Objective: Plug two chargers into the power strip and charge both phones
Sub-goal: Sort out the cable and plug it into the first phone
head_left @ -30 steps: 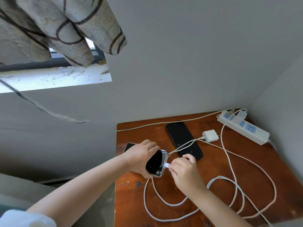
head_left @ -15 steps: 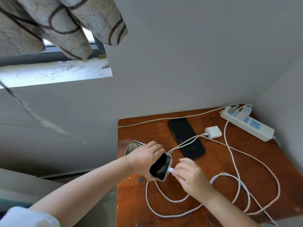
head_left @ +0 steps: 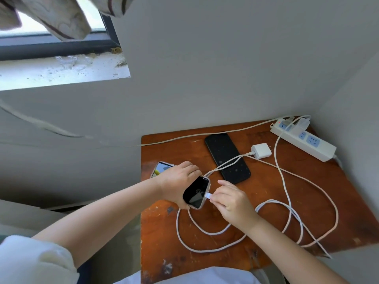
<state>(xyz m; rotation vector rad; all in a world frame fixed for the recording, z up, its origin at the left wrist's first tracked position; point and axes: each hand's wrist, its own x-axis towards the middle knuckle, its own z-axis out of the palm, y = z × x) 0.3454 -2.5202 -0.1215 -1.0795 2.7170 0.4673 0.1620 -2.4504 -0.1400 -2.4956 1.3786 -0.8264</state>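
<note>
Your left hand (head_left: 178,181) covers most of the phone (head_left: 195,193) it grips, so you see only the dark screen end, tilted up from the worktop (head_left: 266,201). Behind that hand another device (head_left: 161,169) lies half hidden; only a bright corner of it shows, and I cannot tell what it is. Your right hand (head_left: 231,201) has its fingers (head_left: 217,198) closed on a white plug (head_left: 207,195), which meets the lower edge of the phone. Whether the plug is fully inside the port is too small to tell.

A second phone (head_left: 227,157) lies flat with a dark screen, farther back, and a white cable (head_left: 225,163) crosses over it. This cable goes to a charger (head_left: 260,150) that lies loose on the worktop, near the power strip (head_left: 303,140) but not in it. The strip sits at the far right corner, with one plug (head_left: 301,123) in its far end; the shape there is blurred. Long cable loops (head_left: 287,222) lie near your right wrist and run off the front edge. At the top left, a curtain (head_left: 61,19) hangs over a window (head_left: 51,44), cut off by the frame.
</note>
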